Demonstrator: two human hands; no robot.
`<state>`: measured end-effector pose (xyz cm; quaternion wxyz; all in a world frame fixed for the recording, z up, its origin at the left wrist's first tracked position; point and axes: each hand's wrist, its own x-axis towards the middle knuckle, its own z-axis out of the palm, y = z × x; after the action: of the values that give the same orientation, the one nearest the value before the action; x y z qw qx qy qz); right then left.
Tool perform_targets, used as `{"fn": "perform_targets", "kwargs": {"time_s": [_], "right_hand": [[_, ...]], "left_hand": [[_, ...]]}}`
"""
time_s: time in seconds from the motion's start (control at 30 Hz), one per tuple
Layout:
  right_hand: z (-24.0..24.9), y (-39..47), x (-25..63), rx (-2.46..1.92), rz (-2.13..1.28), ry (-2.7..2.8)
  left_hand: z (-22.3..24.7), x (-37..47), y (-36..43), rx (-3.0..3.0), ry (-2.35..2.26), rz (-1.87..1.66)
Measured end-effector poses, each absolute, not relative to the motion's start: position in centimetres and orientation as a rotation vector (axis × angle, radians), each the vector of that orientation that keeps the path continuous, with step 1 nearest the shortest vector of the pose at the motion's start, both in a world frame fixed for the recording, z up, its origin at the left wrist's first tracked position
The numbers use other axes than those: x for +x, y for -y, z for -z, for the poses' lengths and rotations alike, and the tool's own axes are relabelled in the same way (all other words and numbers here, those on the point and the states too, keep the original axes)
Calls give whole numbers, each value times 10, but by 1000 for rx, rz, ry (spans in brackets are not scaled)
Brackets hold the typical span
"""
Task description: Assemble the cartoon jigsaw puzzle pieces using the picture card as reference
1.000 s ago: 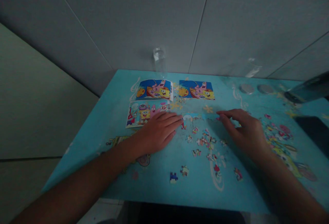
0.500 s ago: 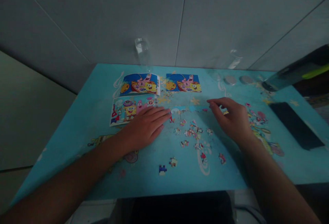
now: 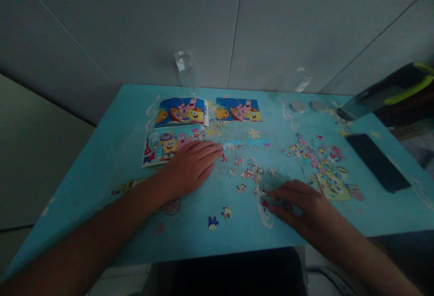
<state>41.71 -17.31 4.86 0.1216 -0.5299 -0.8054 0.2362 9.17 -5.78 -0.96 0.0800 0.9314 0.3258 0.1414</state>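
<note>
My left hand (image 3: 193, 167) lies flat on the table, fingers stretched out. Its fingertips touch the left end of a joined strip of puzzle pieces (image 3: 249, 143), and its back covers part of a picture card with cartoon figures (image 3: 162, 144). Low over the table at the right, my right hand (image 3: 298, 203) has thumb and fingers apart. Between their tips, or just beyond, lies a red puzzle piece (image 3: 265, 204); I see no piece held. Several loose puzzle pieces (image 3: 251, 173) are scattered between my hands. Nearer me lie a blue-and-white piece (image 3: 213, 222) and a pale piece (image 3: 227, 212).
A heap of puzzle pieces (image 3: 310, 151) lies to the right, beside a dark phone-like slab (image 3: 378, 162). Farther back are two blue picture cards, one left (image 3: 181, 111) and one right (image 3: 239, 109), clear jars (image 3: 186, 72), round lids (image 3: 298, 106) and a bottle (image 3: 373, 97).
My right hand has moved from the strip's right end toward me, down to the red piece, and its fingers have spread. My left hand stays put. The view has shifted slightly.
</note>
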Motion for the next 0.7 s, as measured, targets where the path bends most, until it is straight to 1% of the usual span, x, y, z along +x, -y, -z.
{"fn": "perform_targets", "kwargs": {"time_s": [0.2, 0.4, 0.57, 0.7], "right_hand": [[-27, 185, 418, -1608, -645, 2325], [-21, 180, 417, -1547, -680, 2312], [-33, 169, 400, -1569, -733, 2147], [-48, 132, 368, -1595, -860, 1987]], "left_hand": [[7, 93, 59, 2809, -965, -452], [7, 95, 59, 2795, -951, -492], [7, 96, 60, 2787, -965, -532], [5, 97, 62, 2774, -969, -542]]}}
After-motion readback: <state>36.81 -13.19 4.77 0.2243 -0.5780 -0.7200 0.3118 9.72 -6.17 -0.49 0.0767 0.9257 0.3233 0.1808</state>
